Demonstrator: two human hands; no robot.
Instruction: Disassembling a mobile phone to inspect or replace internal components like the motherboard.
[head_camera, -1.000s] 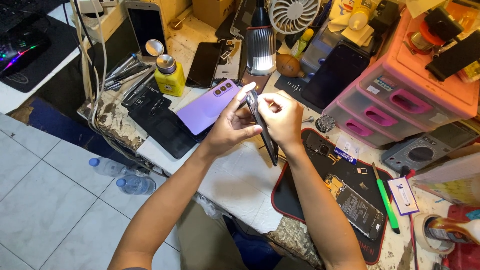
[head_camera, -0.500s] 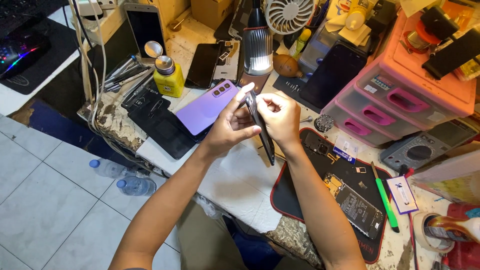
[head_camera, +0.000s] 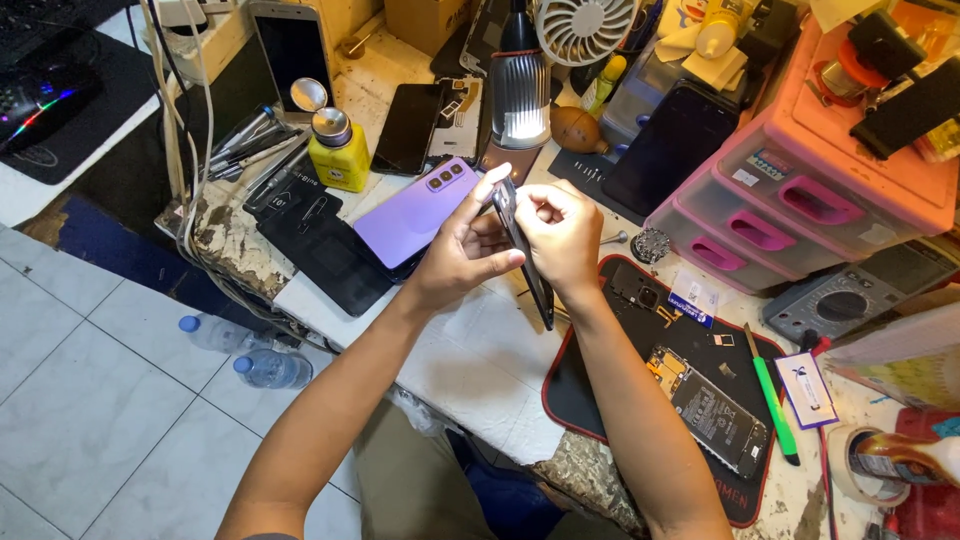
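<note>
purple phone back (head_camera: 415, 215), yellow bottle (head_camera: 340, 165), pink drawer unit (head_camera: 800, 190), green-handled tool (head_camera: 772, 395), black mat with red edge (head_camera: 590, 385)

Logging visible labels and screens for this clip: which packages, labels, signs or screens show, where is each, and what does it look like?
Dark phone panel: held edge-on between left hand and right hand.
Upright phone: bench's far left, dark screen, pale frame.
Black phone: lying flat beside yellow bottle, screen dark.
Large dark screen: leaning against pink drawer unit.
White card: right of green tool, rectangular, dark print.
</note>
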